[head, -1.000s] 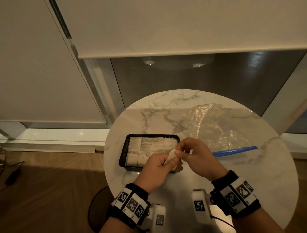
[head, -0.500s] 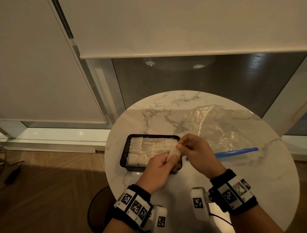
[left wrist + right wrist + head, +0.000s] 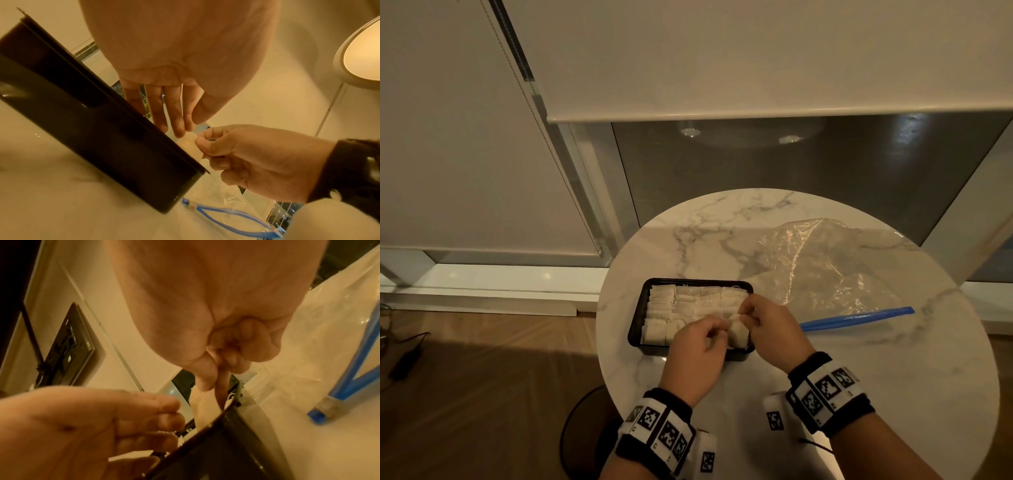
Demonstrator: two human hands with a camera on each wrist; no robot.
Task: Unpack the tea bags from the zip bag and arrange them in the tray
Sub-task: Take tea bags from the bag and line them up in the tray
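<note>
I've got one pale, soft-looking tea bag (image 3: 738,331) at the near right corner of the tray (image 3: 637,320), just above its rim. My right hand (image 3: 774,329) pinches its top edge between thumb and forefinger, the other fingers curled in; the left-wrist view shows that pinch clearly on the thin, papery rectangle (image 3: 190,146). My left hand (image 3: 697,356) sits just beside it with fingers mostly straight and relaxed, fingertips (image 3: 179,129) touching the bag's upper edge rather than gripping it.

The tray is a shallow black plastic rectangle with rounded corners and a glossy wall (image 3: 102,129). Inside, rows of folded tea bags (image 3: 688,305) lie packed side by side, cream-white and slightly crumpled, filling most of the floor.

Out to the right, the zip bag (image 3: 822,270) lies flat and crinkled on the table, clear film catching the light, with its blue zip strip (image 3: 859,318) stretched along the near edge. In the right-wrist view the blue strip (image 3: 349,378) shows gaping apart. I cannot tell whether anything is left inside the film.

All of this rests on a round marble-patterned table (image 3: 893,377), smooth and white with grey veins. Both wrists wear black bands (image 3: 825,394) with square black-and-white markers. Beyond are wood flooring (image 3: 465,394) and a pale roller blind (image 3: 722,61).
</note>
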